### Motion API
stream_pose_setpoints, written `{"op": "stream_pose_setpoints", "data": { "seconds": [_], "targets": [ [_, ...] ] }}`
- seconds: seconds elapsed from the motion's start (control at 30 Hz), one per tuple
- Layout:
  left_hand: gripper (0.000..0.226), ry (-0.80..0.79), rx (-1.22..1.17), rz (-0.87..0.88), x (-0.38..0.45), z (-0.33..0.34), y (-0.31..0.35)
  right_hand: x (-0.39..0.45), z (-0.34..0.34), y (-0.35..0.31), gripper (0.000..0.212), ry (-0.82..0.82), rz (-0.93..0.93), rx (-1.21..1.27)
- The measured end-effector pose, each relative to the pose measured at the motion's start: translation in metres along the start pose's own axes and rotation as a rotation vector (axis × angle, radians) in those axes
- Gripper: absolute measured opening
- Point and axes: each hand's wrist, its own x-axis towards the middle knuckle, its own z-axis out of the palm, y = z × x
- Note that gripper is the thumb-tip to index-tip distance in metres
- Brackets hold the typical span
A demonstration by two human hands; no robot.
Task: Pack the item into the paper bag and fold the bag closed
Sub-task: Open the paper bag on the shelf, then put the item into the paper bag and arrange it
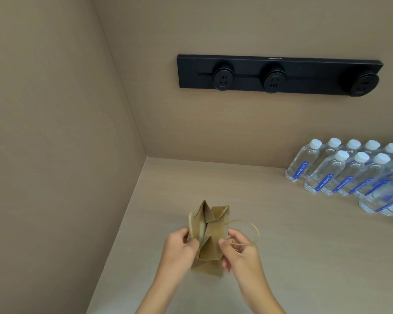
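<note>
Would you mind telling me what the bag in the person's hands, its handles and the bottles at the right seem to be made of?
The bag looks like brown kraft paper with a matte finish: it holds sharp creases and stiff folded flaps. Its handle seems to be thin twisted paper cord, though plain string is possible. The bottles look like clear glossy plastic, see-through with highlights, white caps and blue labels.

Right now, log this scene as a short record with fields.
surface: beige counter in a wall corner
bag: small brown paper bag, partly folded, handles loose
left hand: grip on the bag's left edge
right hand: grip on the bag's right side
bottles: water bottles in rows, far right, white caps
wall: black socket strip
</note>
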Motion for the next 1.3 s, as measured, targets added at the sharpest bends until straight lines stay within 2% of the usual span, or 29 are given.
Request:
{"op": "stream_pose_setpoints", "data": {
  "seconds": [0.17, 0.27, 0.33, 0.43, 0.5, 0.53, 0.63, 0.67, 0.73, 0.8, 0.9, 1.0, 1.1, 1.2, 1.23, 1.3],
  "targets": [
    [0.018, 0.105, 0.416, 0.083, 0.014, -0.03, 0.016, -0.014, 0.004, -0.024, 0.088, 0.077, -0.209, -0.376],
    [0.014, 0.105, 0.699, 0.075, 0.024, -0.045, 0.033, -0.024, -0.008, -0.032, 0.096, 0.04, -0.228, -0.498],
    [0.012, 0.055, 0.841, 0.068, 0.027, -0.043, 0.045, -0.033, -0.01, -0.033, 0.087, 0.022, -0.233, -0.623],
    [0.03, -0.032, 0.974, 0.051, 0.03, -0.031, 0.059, -0.045, -0.007, -0.031, 0.056, 0.033, -0.299, -0.859],
    [0.03, -0.044, 1.049, 0.102, 0.031, -0.022, 0.066, -0.047, -0.009, -0.034, 0.037, 0.014, -0.347, -1.115],
    [0.028, -0.036, 1.053, 0.12, 0.031, -0.018, 0.069, -0.047, -0.012, -0.038, 0.04, -0.027, -0.348, -1.252],
    [0.023, 0.06, 0.922, 0.171, 0.029, -0.009, 0.073, -0.04, -0.023, -0.048, 0.073, -0.239, -0.324, -1.473],
    [0.017, 0.103, 0.855, 0.207, 0.026, -0.007, 0.073, -0.039, -0.026, -0.052, 0.076, -0.291, -0.308, -1.499],
    [0.021, 0.109, 0.748, 0.274, 0.02, -0.004, 0.068, -0.038, -0.028, -0.055, 0.058, -0.319, -0.339, -1.463],
    [0.032, 0.033, 0.698, 0.348, 0.014, -0.002, 0.061, -0.041, -0.027, -0.059, 0.04, -0.25, -0.385, -1.318],
    [0.031, -0.026, 0.668, 0.389, 0.006, -0.002, 0.052, -0.041, -0.016, -0.063, 0.034, -0.151, -0.37, -1.261],
    [0.035, -0.035, 0.81, 0.378, 0.0, 0.0, 0.049, -0.034, -0.005, -0.066, 0.037, -0.079, -0.238, -1.278],
    [0.042, -0.015, 0.93, 0.274, -0.005, -0.003, 0.052, -0.029, 0.001, -0.068, 0.027, -0.094, -0.128, -1.294],
    [0.02, 0.001, 0.954, 0.229, -0.01, -0.011, 0.049, -0.031, -0.005, -0.068, 0.029, -0.055, -0.151, -1.404],
    [0.019, 0.005, 0.942, 0.221, -0.011, -0.015, 0.046, -0.033, -0.009, -0.069, 0.025, -0.019, -0.183, -1.425],
    [0.046, -0.002, 0.891, 0.181, -0.012, -0.022, 0.039, -0.036, -0.016, -0.07, 0.003, 0.015, -0.268, -1.522]
  ]
}}
